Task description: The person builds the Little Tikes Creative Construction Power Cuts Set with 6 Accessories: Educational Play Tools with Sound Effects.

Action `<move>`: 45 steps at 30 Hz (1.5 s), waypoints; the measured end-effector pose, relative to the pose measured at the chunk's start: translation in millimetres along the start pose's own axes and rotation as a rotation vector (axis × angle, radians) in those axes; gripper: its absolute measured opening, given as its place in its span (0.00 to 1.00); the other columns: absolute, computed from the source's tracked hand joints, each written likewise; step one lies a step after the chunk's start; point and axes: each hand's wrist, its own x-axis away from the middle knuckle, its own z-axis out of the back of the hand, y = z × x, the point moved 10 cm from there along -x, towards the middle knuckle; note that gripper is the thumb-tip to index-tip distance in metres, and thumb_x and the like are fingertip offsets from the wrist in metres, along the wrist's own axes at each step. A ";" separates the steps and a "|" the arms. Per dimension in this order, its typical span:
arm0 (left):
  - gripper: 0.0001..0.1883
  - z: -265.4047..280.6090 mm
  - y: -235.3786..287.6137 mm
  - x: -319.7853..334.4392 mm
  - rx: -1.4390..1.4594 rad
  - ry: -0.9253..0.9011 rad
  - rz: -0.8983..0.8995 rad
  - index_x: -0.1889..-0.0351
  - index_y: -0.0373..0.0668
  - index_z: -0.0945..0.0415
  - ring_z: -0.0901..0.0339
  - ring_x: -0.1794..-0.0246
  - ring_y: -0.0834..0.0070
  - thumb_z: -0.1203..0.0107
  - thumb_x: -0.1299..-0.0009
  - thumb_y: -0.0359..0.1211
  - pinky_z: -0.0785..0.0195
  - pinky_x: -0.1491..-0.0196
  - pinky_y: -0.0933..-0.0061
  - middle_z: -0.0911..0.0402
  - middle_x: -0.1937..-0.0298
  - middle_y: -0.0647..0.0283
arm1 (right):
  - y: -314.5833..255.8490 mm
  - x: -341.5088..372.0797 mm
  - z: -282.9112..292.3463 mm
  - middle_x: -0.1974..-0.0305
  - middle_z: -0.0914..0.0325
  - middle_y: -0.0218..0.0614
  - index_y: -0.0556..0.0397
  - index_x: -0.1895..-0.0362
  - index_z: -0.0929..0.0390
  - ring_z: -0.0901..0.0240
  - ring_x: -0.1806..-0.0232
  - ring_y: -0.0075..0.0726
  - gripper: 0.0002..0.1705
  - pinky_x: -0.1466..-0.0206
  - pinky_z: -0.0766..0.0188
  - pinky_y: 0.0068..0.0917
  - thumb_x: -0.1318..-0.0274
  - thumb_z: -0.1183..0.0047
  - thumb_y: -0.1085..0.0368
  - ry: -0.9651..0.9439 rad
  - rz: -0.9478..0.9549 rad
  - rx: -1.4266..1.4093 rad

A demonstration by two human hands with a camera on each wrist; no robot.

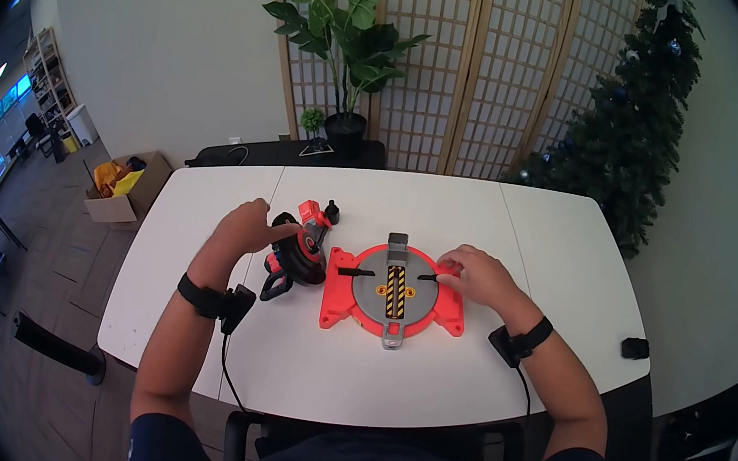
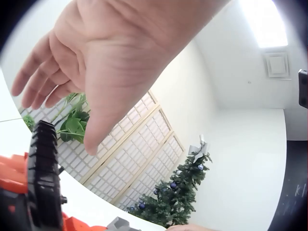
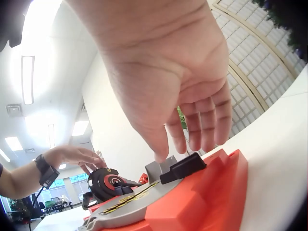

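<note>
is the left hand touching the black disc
Apart: the left wrist view shows a gap between the left hand and the black disc, with background visible between them.

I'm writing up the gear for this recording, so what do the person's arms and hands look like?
The left hand and right hand are bare, without gloves. Each wrist wears a black strap with a small, boxy black camera, from which a thin dark cable runs. Short, dark navy sleeves leave the forearms uncovered.
</note>
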 end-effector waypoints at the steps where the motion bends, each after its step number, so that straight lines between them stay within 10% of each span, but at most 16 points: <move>1: 0.42 -13.9 -16.1 -2.1 -0.027 -0.165 0.119 0.48 0.28 0.21 0.16 0.53 0.54 0.36 0.39 0.63 0.23 0.48 0.62 0.15 0.56 0.45 | 1.7 -0.4 -0.8 0.54 0.19 0.35 0.47 0.51 0.17 0.20 0.53 0.38 0.19 0.50 0.22 0.34 0.43 0.35 0.54 -0.006 -0.002 0.008; 5: 0.32 -31.9 -27.4 -0.2 0.158 -0.320 0.179 0.64 0.31 0.17 0.14 0.72 0.69 0.38 0.32 0.58 0.19 0.63 0.70 0.14 0.73 0.55 | 1.7 0.3 -2.4 0.54 0.20 0.35 0.47 0.50 0.18 0.20 0.53 0.37 0.19 0.50 0.22 0.33 0.43 0.35 0.54 -0.028 -0.016 0.023; 29: 0.27 -44.8 -33.9 5.4 0.590 -0.134 0.133 0.59 0.23 0.22 0.15 0.78 0.67 0.45 0.25 0.46 0.18 0.67 0.72 0.15 0.72 0.52 | -4.7 8.9 6.8 0.55 0.20 0.34 0.47 0.51 0.18 0.20 0.54 0.35 0.17 0.51 0.22 0.32 0.42 0.36 0.56 0.006 0.021 -0.042; 45: 0.18 5.9 32.4 29.8 0.685 0.051 -0.301 0.46 0.36 0.26 0.22 0.62 0.75 0.48 0.21 0.42 0.29 0.54 0.74 0.18 0.62 0.60 | -83.9 15.3 52.9 0.56 0.21 0.38 0.52 0.38 0.29 0.22 0.56 0.35 0.29 0.52 0.23 0.31 0.40 0.36 0.55 0.180 0.183 -0.175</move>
